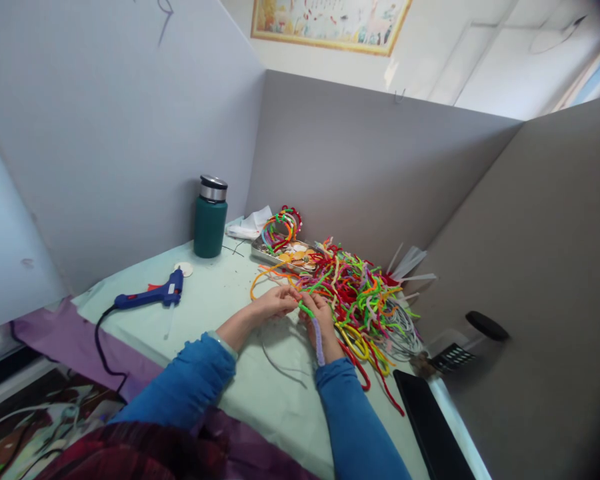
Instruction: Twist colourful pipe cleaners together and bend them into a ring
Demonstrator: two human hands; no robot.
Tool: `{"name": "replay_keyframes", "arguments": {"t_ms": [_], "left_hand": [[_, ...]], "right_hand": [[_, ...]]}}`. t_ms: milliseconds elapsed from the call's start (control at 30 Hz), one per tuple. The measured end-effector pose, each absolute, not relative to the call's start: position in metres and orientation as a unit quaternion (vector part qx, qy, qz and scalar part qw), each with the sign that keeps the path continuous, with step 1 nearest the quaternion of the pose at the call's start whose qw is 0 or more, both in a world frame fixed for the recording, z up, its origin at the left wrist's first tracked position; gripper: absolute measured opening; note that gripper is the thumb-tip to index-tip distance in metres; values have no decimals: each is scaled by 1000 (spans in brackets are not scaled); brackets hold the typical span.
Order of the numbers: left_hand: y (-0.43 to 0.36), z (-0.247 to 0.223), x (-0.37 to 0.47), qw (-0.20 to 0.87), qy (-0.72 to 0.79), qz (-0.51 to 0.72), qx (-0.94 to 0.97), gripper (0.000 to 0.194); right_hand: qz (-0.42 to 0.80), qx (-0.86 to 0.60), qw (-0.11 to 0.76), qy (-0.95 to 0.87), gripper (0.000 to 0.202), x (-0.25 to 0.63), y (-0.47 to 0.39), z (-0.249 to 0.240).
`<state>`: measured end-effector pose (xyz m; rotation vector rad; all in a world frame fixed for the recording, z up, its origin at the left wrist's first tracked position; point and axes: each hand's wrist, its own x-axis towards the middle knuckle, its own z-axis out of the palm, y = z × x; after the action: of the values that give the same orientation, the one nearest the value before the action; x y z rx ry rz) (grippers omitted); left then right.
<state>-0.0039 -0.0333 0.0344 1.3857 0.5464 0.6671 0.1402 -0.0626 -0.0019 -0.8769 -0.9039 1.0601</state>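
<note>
Head view: left hand (279, 301) and right hand (322, 313) both pinch the fuzzy green-and-lavender stem (319, 343), mid-table. Pale green tabletop (207, 297) spreads left to the blue glue gun (150, 297); multicoloured fuzzy-stem heap (357, 287) bounds the right. Grey partitions (370, 153) wall the far edge and both sides. Far: shallow metal tray (267, 258) holds small orange and white pieces (295, 252), multicoloured fuzzy rings (295, 227) at its left end.

Desk (225, 287): pale green covering, creased. Left of the fingers (286, 293), blue glue gun (150, 298) on its side. Beyond the fingers, to their left, green bottle (211, 227), upright. Ahead, metal tray (258, 253). Right, tangled pipe cleaners (353, 287), heaped close by.
</note>
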Motion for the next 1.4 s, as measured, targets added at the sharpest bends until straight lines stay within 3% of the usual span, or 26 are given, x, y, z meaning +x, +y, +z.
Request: {"name": "replay_keyframes", "arguments": {"t_ms": [333, 1000, 1400], "left_hand": [[-24, 28, 0, 621, 218, 359, 662, 38], [-28, 31, -1, 641, 214, 324, 662, 39], [-26, 33, 0, 654, 220, 401, 603, 41]], "right_hand": [[498, -391, 665, -396, 27, 139, -63, -1], [508, -349, 694, -371, 22, 136, -73, 12], [536, -332, 668, -396, 16, 136, -70, 6]]}}
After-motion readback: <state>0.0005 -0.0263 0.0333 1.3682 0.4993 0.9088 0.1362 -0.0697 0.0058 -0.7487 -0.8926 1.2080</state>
